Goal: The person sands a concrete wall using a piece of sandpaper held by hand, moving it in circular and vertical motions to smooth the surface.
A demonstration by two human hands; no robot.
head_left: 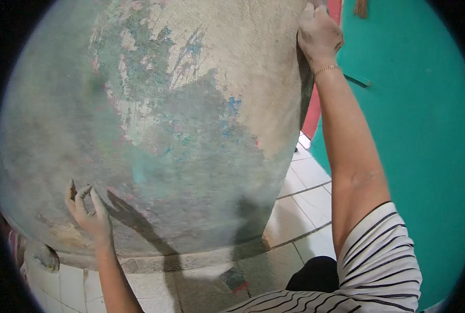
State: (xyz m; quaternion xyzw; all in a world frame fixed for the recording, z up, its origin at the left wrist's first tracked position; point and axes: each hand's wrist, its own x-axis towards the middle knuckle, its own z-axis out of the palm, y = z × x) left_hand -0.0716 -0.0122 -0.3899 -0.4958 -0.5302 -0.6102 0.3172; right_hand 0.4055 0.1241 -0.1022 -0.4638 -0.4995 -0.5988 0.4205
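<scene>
A large paint-worn board (216, 164) fills most of the view, with grey-green, cream, blue and pink patches on it. At its upper right edge my right hand (320, 35) is closed, its fingers bent over the edge. The fingertips are partly cut off by the top of the picture. My left hand (91, 215) hovers before the lower left part of the board, fingers apart and half curled, with nothing seen in it. Pale dust coats both hands. The left arm and hand cast a shadow across the board.
White floor tiles (314, 207) show below and right of the board. A grey block with a red edge (233, 278) lies there. At lower left is a grey rounded lump (42, 256). A green painted surface (420, 156), a red band (310, 113) and brush bristles (360, 8) appear right.
</scene>
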